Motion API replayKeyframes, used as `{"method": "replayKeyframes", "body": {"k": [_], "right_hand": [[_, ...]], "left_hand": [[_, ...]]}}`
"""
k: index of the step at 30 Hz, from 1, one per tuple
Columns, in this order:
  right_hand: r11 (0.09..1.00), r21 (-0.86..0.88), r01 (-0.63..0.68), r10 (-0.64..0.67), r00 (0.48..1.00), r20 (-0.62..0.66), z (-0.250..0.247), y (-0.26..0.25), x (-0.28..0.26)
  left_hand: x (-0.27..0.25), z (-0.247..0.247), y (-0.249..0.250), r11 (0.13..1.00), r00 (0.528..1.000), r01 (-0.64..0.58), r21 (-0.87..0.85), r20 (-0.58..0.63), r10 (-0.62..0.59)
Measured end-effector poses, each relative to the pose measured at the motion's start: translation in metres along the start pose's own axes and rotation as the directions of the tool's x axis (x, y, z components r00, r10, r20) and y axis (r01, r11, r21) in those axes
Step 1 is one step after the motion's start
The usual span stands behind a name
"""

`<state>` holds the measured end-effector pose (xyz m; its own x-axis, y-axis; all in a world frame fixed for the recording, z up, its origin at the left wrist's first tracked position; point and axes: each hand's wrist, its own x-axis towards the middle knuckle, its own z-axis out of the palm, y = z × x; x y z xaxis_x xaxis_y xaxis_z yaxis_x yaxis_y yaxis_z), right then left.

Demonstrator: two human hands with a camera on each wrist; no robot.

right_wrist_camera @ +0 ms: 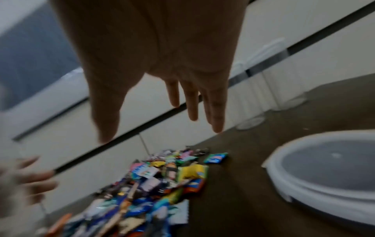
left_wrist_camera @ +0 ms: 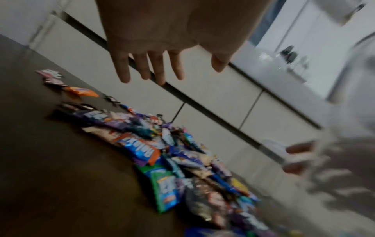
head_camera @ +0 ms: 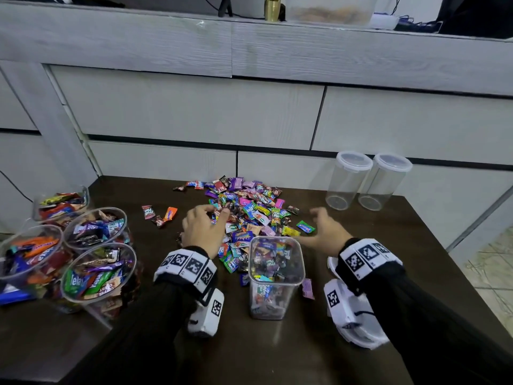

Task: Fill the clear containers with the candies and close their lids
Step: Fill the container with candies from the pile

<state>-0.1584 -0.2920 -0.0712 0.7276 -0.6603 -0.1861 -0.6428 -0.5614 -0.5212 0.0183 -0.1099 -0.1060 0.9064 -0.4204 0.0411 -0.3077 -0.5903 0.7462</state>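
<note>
A pile of wrapped candies (head_camera: 247, 209) lies in the middle of the dark table (head_camera: 361, 223). In front of it stands a lidless clear container (head_camera: 273, 276), nearly full of candies. My left hand (head_camera: 204, 226) hovers over the pile's left edge with its fingers spread and nothing in them, as the left wrist view (left_wrist_camera: 162, 67) shows. My right hand (head_camera: 324, 226) is open above the pile's right edge, fingers straight (right_wrist_camera: 192, 104). A white-rimmed lid (right_wrist_camera: 324, 174) lies on the table under my right wrist.
Several open clear containers full of candies (head_camera: 91, 245) crowd the table's left side. Two clear containers with lids on (head_camera: 366, 179) stand at the back right. Three loose candies (head_camera: 159, 213) lie left of the pile. Grey drawers (head_camera: 194, 112) rise behind the table.
</note>
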Motion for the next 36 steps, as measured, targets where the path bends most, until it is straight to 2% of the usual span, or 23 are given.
{"method": "replayKeyframes", "body": {"k": [2, 5, 7, 10, 14, 18, 21, 24, 28, 29, 31, 33, 36], "right_hand": [[0.982, -0.157, -0.101, 0.117, 0.988, 0.097, 0.012, 0.005, 0.012], [0.946, -0.290, -0.146, 0.186, 0.975, 0.118, 0.028, 0.003, 0.029], [0.941, -0.303, -0.152, 0.203, 0.968, 0.145, 0.035, -0.003, 0.040], [0.951, -0.263, -0.165, 0.206, 0.969, 0.138, 0.042, -0.012, 0.056], [0.980, -0.181, -0.082, 0.112, 0.980, 0.164, 0.047, -0.024, 0.074], [0.987, -0.156, 0.032, -0.001, 0.980, 0.199, 0.057, -0.033, 0.084], [0.966, -0.233, 0.110, -0.055, 0.971, 0.233, 0.064, -0.038, 0.094], [0.923, -0.362, 0.133, -0.054, 0.974, 0.222, 0.068, -0.038, 0.103], [0.852, -0.514, 0.100, -0.069, 0.994, 0.079, 0.069, -0.037, 0.107], [0.860, -0.502, 0.088, -0.064, 0.996, 0.066, 0.069, -0.036, 0.109], [0.897, -0.430, 0.107, -0.059, 0.991, 0.123, 0.072, -0.036, 0.111], [0.916, -0.353, 0.191, -0.117, 0.968, 0.221, 0.076, -0.036, 0.110], [0.912, -0.315, 0.262, -0.184, 0.949, 0.257, 0.077, -0.035, 0.109]], "left_hand": [[0.008, 0.012, -0.008, 0.982, 0.996, 0.080, 0.173, 0.010, -0.083], [0.021, 0.032, -0.024, 0.910, 0.967, 0.104, 0.402, 0.173, -0.187], [0.032, 0.043, -0.037, 0.863, 0.942, 0.060, 0.501, 0.259, -0.216], [0.045, 0.054, -0.054, 0.812, 0.917, -0.060, 0.581, 0.353, -0.185], [0.060, 0.065, -0.062, 0.774, 0.897, -0.233, 0.588, 0.438, -0.062], [0.063, 0.073, -0.055, 0.778, 0.849, -0.336, 0.531, 0.529, 0.006], [0.064, 0.074, -0.052, 0.779, 0.827, -0.370, 0.506, 0.561, 0.029], [0.064, 0.075, -0.053, 0.749, 0.835, -0.403, 0.526, 0.547, 0.065], [0.065, 0.074, -0.051, 0.751, 0.827, -0.409, 0.519, 0.558, 0.064], [0.065, 0.073, -0.050, 0.757, 0.824, -0.407, 0.512, 0.562, 0.063], [0.063, 0.070, -0.047, 0.783, 0.819, -0.395, 0.481, 0.571, 0.063], [0.061, 0.068, -0.044, 0.796, 0.819, -0.389, 0.464, 0.570, 0.068], [0.056, 0.066, -0.040, 0.781, 0.831, -0.393, 0.486, 0.552, 0.075]]}}
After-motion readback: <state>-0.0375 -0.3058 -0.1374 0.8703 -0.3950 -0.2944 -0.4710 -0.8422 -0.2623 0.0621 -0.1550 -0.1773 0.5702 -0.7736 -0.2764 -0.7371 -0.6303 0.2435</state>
